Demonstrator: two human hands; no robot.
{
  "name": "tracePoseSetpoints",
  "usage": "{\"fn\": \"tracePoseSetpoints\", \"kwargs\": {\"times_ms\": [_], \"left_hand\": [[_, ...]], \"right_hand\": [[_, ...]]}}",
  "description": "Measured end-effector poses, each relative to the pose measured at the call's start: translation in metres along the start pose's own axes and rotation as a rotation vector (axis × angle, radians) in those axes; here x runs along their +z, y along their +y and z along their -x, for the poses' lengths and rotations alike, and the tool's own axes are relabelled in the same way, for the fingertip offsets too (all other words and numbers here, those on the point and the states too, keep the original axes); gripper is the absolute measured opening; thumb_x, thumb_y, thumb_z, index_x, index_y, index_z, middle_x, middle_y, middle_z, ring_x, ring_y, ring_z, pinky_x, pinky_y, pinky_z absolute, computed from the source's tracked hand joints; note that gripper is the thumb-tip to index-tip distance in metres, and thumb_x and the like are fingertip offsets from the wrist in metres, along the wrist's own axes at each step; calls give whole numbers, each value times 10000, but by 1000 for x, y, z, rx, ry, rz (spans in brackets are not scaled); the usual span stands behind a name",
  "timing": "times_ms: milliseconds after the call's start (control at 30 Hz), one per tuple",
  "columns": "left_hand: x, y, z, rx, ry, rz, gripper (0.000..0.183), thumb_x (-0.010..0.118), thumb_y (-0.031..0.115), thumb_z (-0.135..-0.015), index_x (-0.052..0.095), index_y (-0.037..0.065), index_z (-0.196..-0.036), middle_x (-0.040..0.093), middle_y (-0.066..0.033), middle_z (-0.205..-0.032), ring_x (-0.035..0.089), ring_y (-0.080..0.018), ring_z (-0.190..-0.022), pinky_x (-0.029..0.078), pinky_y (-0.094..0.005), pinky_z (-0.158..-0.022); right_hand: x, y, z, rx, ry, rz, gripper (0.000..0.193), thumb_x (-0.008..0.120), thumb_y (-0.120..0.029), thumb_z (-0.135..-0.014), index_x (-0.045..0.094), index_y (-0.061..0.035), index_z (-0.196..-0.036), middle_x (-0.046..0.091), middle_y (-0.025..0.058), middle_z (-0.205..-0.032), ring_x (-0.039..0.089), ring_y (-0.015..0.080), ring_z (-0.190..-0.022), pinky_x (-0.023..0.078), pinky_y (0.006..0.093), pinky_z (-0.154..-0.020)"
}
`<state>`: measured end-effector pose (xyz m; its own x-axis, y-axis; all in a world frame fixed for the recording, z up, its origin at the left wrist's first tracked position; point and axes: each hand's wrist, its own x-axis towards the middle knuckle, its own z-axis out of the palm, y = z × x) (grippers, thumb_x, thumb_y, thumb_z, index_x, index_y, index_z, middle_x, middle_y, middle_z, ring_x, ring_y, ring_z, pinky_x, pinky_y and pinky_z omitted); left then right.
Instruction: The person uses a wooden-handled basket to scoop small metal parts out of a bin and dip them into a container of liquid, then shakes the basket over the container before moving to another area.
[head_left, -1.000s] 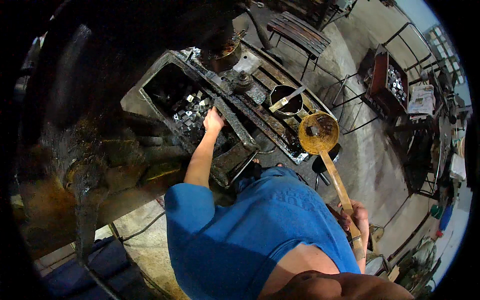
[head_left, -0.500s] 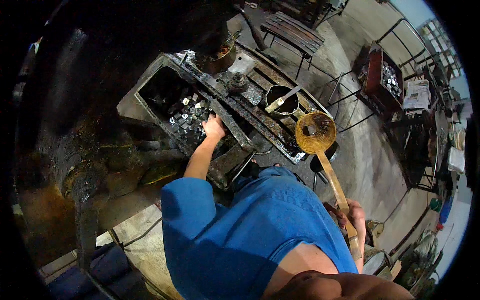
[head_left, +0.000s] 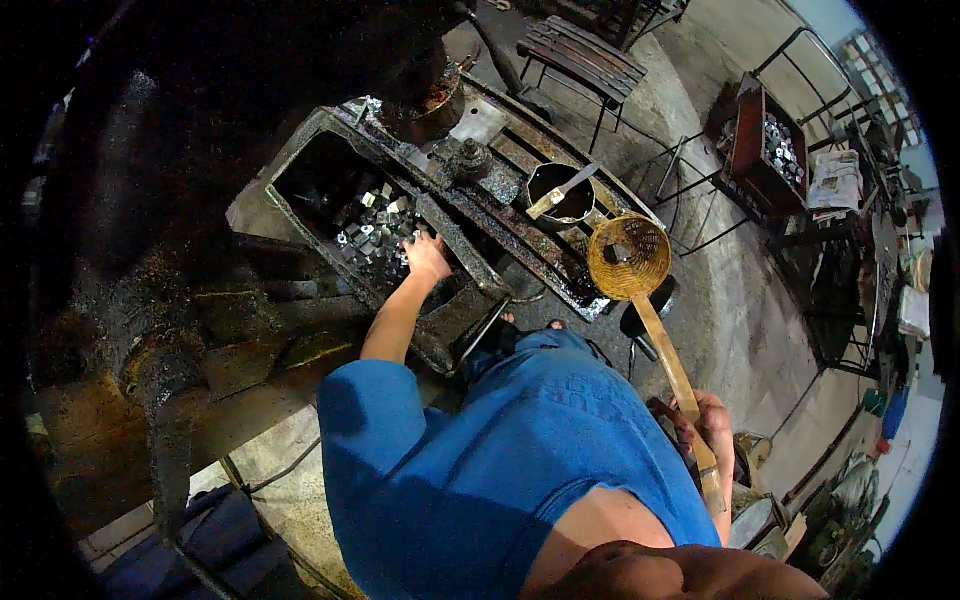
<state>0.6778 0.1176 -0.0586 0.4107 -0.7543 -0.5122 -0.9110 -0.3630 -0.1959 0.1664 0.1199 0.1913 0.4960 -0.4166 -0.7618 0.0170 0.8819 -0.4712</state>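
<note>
With the hub of the clock at the middle of the view, the left hand [head_left: 428, 258] is at ten o'clock, reaching into a dark metal trough [head_left: 462, 243]. Its fingers lie at the four o'clock side of a heap of small metal pieces [head_left: 378, 225], shiny and blocky; whether this grip is spread or pinching a piece, I cannot tell.

At four o'clock the right hand [head_left: 712, 420] has its grip closed around the wooden handle [head_left: 668, 352] of a woven scoop [head_left: 629, 258]. The scoop's round bowl sits between two and three o'clock, with a dark patch inside that is too small to identify.

At one o'clock, a pot [head_left: 562, 193] rests on the slatted counter [head_left: 525, 150] beside the trough, a flat-bladed tool [head_left: 548, 204] lying across its rim. Farther out at one o'clock stands a slatted stool [head_left: 583, 62]. Toward two o'clock is a reddish crate [head_left: 745, 150] holding more metal pieces, with a newspaper [head_left: 836, 180] at its four o'clock.
</note>
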Motion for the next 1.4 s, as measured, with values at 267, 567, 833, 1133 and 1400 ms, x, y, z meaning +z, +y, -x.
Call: {"fn": "tracePoseSetpoints", "kwargs": {"times_ms": [267,567,833,1133,1400], "left_hand": [[7,4,-8,131,124,-148,505,586,371,-679,557,108,-1108,446,-146,-1220,353,-302,-1187,137,-588,-989],[88,-13,-59,329,267,-162,387,558,309,-683,607,123,-1019,537,-65,-1091,468,-224,-1041,390,-310,-856],[51,-5,-49,304,189,-141,385,581,317,-654,617,131,-990,580,-67,-1069,528,-236,-1008,441,-310,-821],[-57,5,48,-100,348,383,354,682,257,-550,619,82,-851,537,-153,-1005,583,-322,-838,487,-415,-692],[-139,47,146,338,812,996,311,735,119,-517,575,29,-768,549,-100,-823,553,-228,-781,464,-332,-721]], "right_hand": [[1,-1,1,-12,27,30,470,475,-118,-520,496,73,-948,454,82,-549,421,131,-352,377,256,-287],[1,-4,1,4,2,73,380,505,-155,-594,512,53,-912,446,79,-558,421,133,-364,363,254,-289],[1,1,1,16,120,162,332,456,-127,-635,517,38,-916,454,69,-552,412,130,-334,358,253,-285],[17,-18,-13,-87,-29,-110,448,425,-126,-675,473,48,-1085,471,58,-659,394,73,-426,362,214,-326],[15,-10,-19,19,-198,-237,457,427,-119,-674,444,50,-1098,376,-9,-653,309,30,-422,295,163,-330]]}}
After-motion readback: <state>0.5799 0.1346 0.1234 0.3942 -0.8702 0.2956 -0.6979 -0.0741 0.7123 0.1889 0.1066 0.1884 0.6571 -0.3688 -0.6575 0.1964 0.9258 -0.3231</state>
